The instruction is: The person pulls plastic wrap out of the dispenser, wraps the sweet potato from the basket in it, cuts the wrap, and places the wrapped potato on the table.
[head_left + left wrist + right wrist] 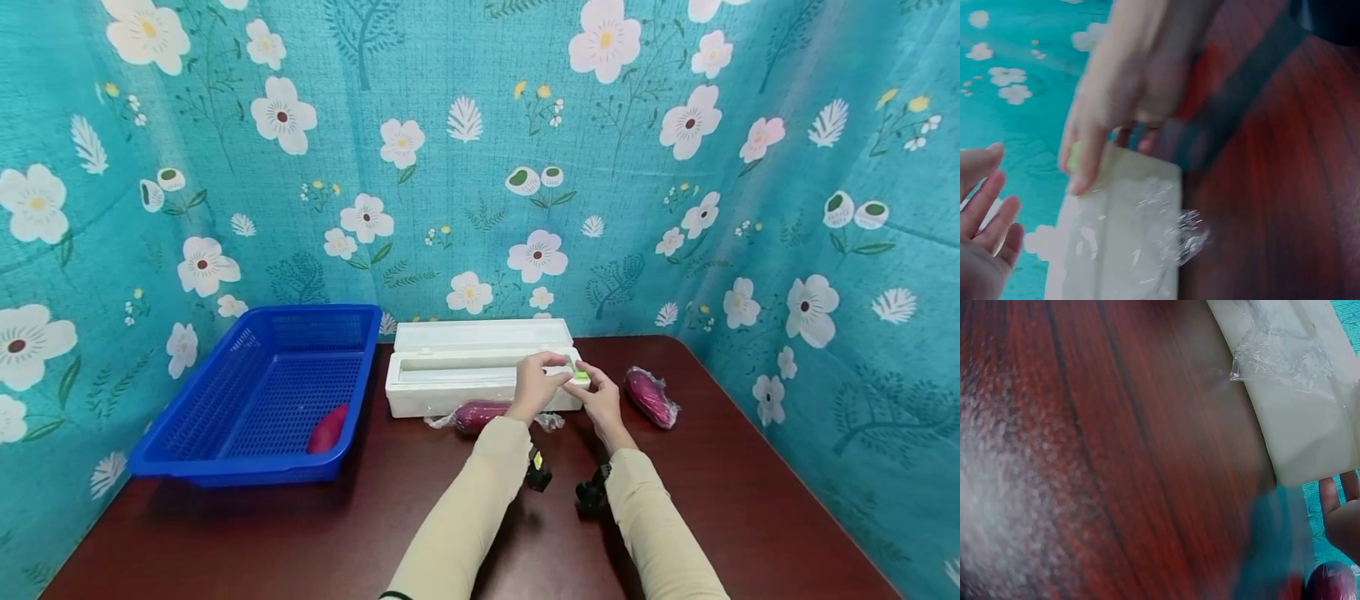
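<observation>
A long white cling film box [450, 402] lies with its lid [480, 335] raised. At its right end my right hand [602, 406] pinches a small green slider [582, 375] between thumb and fingers, its fingertips around the box end in the left wrist view. My left hand [534, 387] hovers over the box beside the slider, fingers loosely bent and, in the left wrist view, holding nothing. Against the box front lies a reddish-purple oblong vegetable [477, 416] on clear film [551, 422], partly hidden behind the left wrist.
A second reddish-purple vegetable [651, 398], wrapped in film, lies to the right. On the left stands a blue basket [258, 469] with an unwrapped one [327, 429] inside. A flowered curtain [465, 208] hangs behind the dark wooden table [750, 500].
</observation>
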Demonstrator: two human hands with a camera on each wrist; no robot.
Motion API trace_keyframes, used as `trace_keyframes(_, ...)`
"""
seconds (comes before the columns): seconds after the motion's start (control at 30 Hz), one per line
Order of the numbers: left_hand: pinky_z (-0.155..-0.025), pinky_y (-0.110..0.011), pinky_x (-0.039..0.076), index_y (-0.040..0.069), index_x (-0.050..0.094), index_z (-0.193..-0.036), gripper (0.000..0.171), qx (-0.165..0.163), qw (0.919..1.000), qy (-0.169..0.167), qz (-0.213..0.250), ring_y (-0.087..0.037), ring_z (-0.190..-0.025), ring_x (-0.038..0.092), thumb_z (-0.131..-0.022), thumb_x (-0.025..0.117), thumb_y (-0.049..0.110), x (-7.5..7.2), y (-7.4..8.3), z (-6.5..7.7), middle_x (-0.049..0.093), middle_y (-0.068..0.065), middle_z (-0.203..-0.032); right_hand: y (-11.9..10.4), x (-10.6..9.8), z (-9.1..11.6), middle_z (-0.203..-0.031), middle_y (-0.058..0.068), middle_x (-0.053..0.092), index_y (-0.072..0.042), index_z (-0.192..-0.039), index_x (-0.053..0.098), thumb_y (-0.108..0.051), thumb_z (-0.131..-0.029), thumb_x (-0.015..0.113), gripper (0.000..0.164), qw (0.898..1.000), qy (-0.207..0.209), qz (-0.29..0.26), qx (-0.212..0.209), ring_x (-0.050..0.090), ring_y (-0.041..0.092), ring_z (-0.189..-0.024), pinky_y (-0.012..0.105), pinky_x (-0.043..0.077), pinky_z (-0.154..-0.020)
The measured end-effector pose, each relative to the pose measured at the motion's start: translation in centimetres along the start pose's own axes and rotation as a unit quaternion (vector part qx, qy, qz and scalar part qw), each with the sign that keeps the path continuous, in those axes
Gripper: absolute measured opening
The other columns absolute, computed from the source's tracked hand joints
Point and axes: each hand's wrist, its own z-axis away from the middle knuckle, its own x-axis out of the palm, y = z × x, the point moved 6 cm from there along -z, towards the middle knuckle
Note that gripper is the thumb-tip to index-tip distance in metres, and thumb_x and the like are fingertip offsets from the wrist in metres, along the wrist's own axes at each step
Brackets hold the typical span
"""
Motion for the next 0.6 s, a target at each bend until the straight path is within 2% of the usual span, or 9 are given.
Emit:
trace_keyframes(0.13,-0.079,-0.027,0.046,-0.001,0.068,-0.092,0.014,0.028,0.9987,0.032,-0.029,-0.019,-0.091,0.06,-0.078,0.066,0.001,1.1,0.3,-0.1,0.067,-0.007,-0.09,0.0,0.0,-0.2,-0.121,0.014,0.053,-0.004,-0.121,0.054,-0.005,-0.077,0.068,0.046,1.0,0.012,-0.015,-0.014,0.044,0.015,-0.089,0.013,0.039,-0.063)
trace_keyframes(0.27,-0.076,-0.023,0.046,-0.001,0.069,-0.088,0.011,0.065,0.9931,0.056,-0.079,-0.018,-0.088,0.061,-0.078,0.066,0.0,1.9,0.5,0.0,0.067,-0.007,-0.087,0.1,0.0,-0.3,-0.118,0.015,0.053,-0.002,-0.121,0.054,0.0,-0.078,0.065,0.044,0.999,0.02,-0.036,-0.014,0.045,0.011,-0.084,0.013,0.04,-0.062)
trace_keyframes(0.43,-0.072,-0.022,0.046,0.0,0.07,-0.086,0.011,0.064,0.9886,0.049,-0.127,-0.017,-0.083,0.062,-0.075,0.068,0.0,2.9,-0.1,0.2,0.067,-0.007,-0.083,0.4,-0.1,-0.2,-0.116,0.017,0.052,-0.001,-0.121,0.052,0.006,-0.08,0.059,0.043,0.999,0.021,-0.039,-0.004,0.046,0.01,-0.083,0.012,0.041,-0.061)
trace_keyframes(0.6,-0.073,-0.024,0.047,0.0,0.069,-0.091,0.016,0.047,0.9828,0.035,-0.175,-0.02,-0.083,0.062,-0.074,0.068,0.001,3.3,-0.4,0.1,0.067,-0.009,-0.087,0.5,0.2,-0.1,-0.119,0.016,0.051,-0.002,-0.122,0.052,0.006,-0.08,0.058,0.043,0.999,0.014,-0.046,-0.009,0.045,0.014,-0.09,0.012,0.041,-0.063)
